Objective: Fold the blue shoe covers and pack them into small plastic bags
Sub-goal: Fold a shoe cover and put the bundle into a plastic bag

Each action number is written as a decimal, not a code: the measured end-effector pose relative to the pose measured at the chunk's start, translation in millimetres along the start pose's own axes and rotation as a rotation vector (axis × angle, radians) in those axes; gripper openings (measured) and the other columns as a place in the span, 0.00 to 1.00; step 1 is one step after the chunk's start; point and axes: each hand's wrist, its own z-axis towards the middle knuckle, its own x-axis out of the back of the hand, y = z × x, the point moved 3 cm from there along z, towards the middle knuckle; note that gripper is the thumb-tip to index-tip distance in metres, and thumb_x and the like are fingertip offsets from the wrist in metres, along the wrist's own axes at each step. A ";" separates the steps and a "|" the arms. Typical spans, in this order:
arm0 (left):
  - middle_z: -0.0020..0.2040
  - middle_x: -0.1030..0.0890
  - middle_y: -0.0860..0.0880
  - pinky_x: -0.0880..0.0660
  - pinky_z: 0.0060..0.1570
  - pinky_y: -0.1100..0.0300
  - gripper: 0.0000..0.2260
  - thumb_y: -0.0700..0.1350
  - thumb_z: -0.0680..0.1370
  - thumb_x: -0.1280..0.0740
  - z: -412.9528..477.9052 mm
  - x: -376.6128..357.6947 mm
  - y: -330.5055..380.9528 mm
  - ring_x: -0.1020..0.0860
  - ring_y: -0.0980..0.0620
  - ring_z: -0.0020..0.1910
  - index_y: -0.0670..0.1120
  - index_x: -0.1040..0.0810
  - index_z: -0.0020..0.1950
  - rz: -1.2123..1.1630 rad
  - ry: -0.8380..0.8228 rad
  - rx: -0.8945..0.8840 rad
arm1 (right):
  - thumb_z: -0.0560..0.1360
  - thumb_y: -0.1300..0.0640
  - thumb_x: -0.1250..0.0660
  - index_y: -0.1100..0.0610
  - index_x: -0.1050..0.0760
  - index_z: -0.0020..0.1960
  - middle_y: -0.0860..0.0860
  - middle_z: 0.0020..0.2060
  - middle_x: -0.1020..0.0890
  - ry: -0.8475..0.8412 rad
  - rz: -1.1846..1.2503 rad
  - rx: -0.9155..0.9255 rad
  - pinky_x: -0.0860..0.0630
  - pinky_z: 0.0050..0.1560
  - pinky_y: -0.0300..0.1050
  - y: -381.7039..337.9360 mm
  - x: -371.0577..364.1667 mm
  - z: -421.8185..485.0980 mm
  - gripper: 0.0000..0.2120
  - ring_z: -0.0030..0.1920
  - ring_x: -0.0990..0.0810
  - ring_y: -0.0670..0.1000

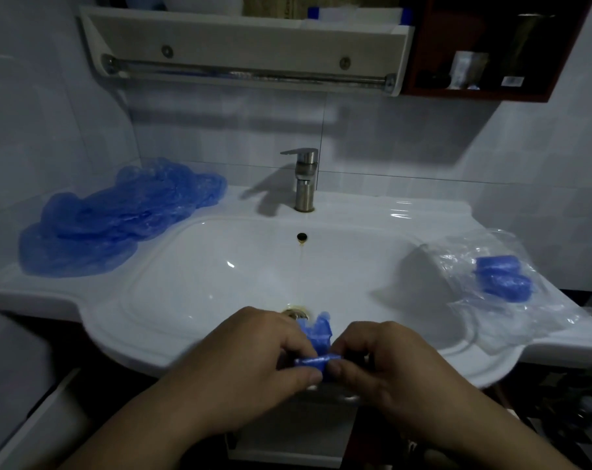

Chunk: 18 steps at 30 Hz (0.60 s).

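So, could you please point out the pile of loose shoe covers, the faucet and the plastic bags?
pile of loose shoe covers (118, 217): head view, middle of the heap.
faucet (304, 186): head view, upright steel body.
plastic bags (515, 322): head view, bare clear film near the front.

One held shoe cover (316, 360), one loose pile (118, 217), one tap (304, 179)

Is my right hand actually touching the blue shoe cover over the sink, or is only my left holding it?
Touching. The head view shows the right hand pinching one end of the folded shoe cover, the left hand pinching the other.
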 end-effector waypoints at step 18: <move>0.45 0.21 0.56 0.24 0.49 0.59 0.07 0.53 0.75 0.32 5.5 -8.3 -3.7 0.23 0.59 0.46 0.52 0.15 0.46 0.013 0.093 -0.034 | 0.71 0.40 0.31 0.45 0.21 0.44 0.45 0.39 0.25 0.138 -0.121 0.043 0.30 0.39 0.37 -3.0 -10.2 3.7 0.09 0.39 0.25 0.45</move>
